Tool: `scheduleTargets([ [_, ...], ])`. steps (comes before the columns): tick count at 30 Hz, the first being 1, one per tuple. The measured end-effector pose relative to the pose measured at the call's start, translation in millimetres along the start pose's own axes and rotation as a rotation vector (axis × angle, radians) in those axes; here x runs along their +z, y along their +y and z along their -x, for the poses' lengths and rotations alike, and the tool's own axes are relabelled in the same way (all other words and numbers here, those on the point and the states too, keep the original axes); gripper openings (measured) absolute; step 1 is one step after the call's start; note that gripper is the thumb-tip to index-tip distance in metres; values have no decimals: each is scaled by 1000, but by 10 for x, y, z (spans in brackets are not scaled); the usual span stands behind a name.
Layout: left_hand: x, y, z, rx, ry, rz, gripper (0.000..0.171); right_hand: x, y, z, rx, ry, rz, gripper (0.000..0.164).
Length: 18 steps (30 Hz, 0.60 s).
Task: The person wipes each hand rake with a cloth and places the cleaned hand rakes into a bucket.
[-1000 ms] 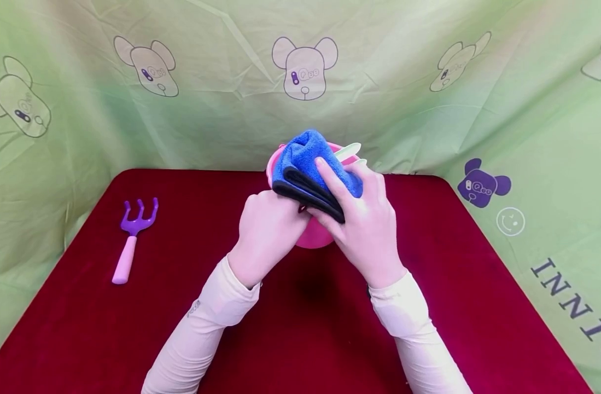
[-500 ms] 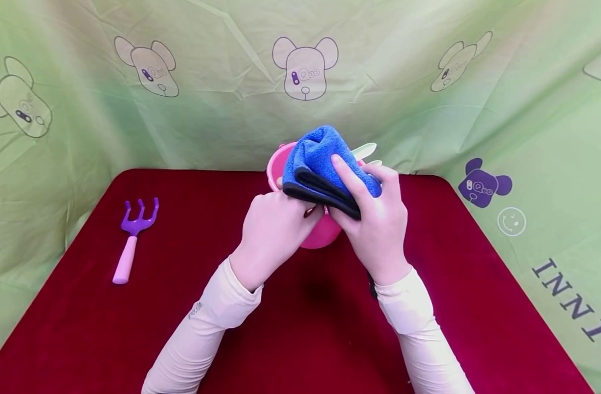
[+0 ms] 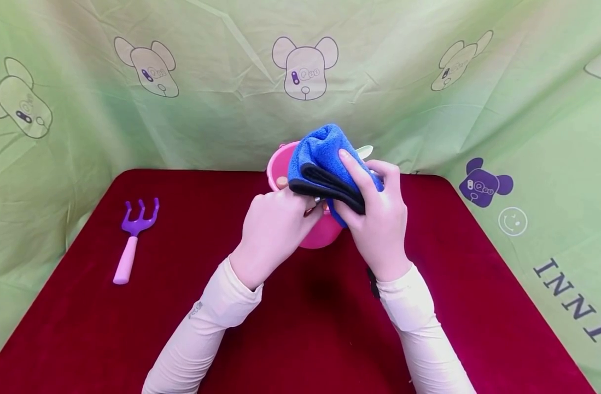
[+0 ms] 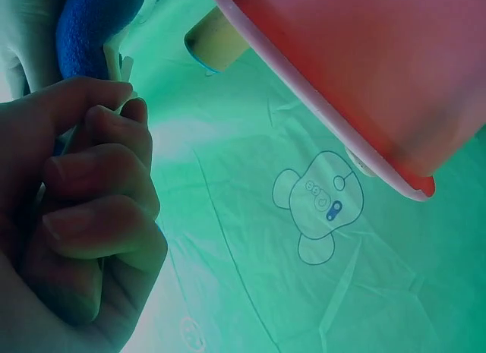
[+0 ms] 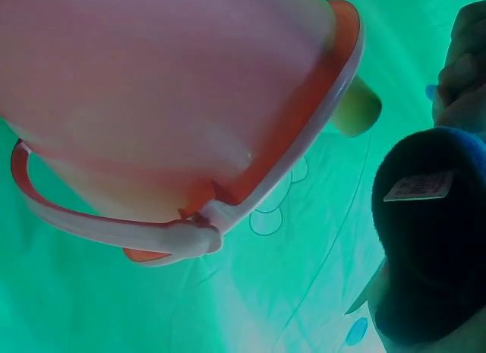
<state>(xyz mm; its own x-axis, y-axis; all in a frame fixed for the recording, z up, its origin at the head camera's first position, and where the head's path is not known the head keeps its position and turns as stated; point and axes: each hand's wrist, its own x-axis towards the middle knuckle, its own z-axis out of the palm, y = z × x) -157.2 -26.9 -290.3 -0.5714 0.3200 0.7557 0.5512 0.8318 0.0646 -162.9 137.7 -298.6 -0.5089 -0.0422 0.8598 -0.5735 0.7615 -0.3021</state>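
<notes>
My right hand (image 3: pixel 381 219) grips a folded blue towel (image 3: pixel 325 145) with black edging, thumb below and fingers over it. The curled fingers of my left hand (image 3: pixel 275 238) hold a slim handle, mostly hidden. A small shiny bit shows between the hands. Behind the towel sticks out the tip of a pale green tool (image 3: pixel 365 151); its kind I cannot tell. In the left wrist view, a pale slim part leads from the left fingertips (image 4: pixel 114 95) toward the towel (image 4: pixel 87 34). Both hands are in front of a pink bucket (image 3: pixel 280 161).
A toy hand fork (image 3: pixel 139 221) with purple prongs and a pink handle lies at the table's left. A rounded handle end (image 4: pixel 216 42) pokes out past the bucket's rim. The bucket's handle (image 5: pixel 114 230) hangs at its side. A printed curtain (image 3: pixel 221 109) surrounds the red table (image 3: pixel 182 339).
The right hand and towel have shifted to the right, uncovering more of the bucket's left rim. A fold of towel now hangs below the right thumb. The left hand has barely moved.
</notes>
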Motion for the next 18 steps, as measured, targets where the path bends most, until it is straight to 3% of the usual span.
scheduleTargets([
  [10, 13, -7, -1, -24, -33, -4, 27, -7, 21, -4, 22, -16, 15, 48],
  [18, 21, -13, -11, -29, -24, -11, 23, -28, 51, -29, 60, 10, 37, 48],
])
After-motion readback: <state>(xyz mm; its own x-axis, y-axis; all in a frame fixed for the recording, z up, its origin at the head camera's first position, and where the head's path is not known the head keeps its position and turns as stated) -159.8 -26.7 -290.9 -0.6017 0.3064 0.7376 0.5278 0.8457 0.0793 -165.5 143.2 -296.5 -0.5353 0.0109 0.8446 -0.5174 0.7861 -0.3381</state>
